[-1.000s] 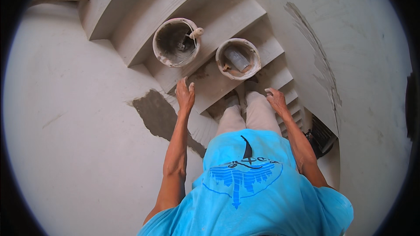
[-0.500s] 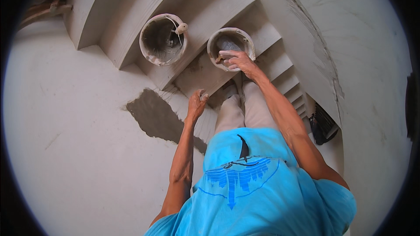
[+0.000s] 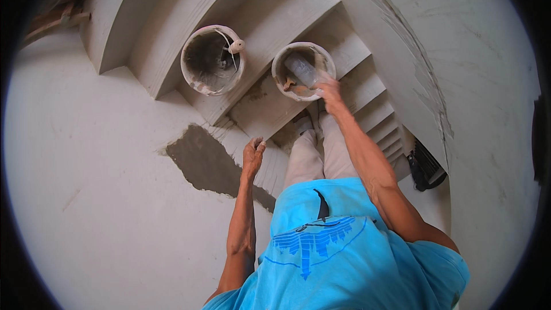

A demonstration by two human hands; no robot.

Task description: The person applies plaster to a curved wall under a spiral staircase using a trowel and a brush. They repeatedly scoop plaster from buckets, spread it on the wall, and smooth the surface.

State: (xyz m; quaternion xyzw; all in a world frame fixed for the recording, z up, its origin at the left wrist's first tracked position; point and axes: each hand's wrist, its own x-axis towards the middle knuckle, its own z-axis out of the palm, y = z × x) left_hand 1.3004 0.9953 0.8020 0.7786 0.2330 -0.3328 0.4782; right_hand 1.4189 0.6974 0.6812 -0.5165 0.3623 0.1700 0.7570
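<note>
My right hand (image 3: 328,89) reaches to the near right side of the right-hand bucket (image 3: 276,74). Its fingers, blurred, are partly over the rim, at the lower end of a translucent greyish cylinder (image 3: 301,68) that looks like a plastic bottle; their grip is unclear. Beside that cylinder in the bucket lies an orange-brown piece (image 3: 288,84), perhaps a tool's handle. My left hand (image 3: 253,154) hangs over the wall side of the stairs, fingers curled in, pale residue on their tips and nothing visible in them.
A second bucket (image 3: 185,60), holding grey wet mix and a pale-handled wire bail, stands one step up. Curved stairs (image 3: 275,11) surround both buckets. A dark grey wet patch (image 3: 201,158) marks the pale wall at left. A black object (image 3: 426,166) sits low at right.
My right hand has moved from above the bucket's middle down to its right side, uncovering more of the cylinder and orange-brown piece. My left hand has shifted slightly nearer me.
</note>
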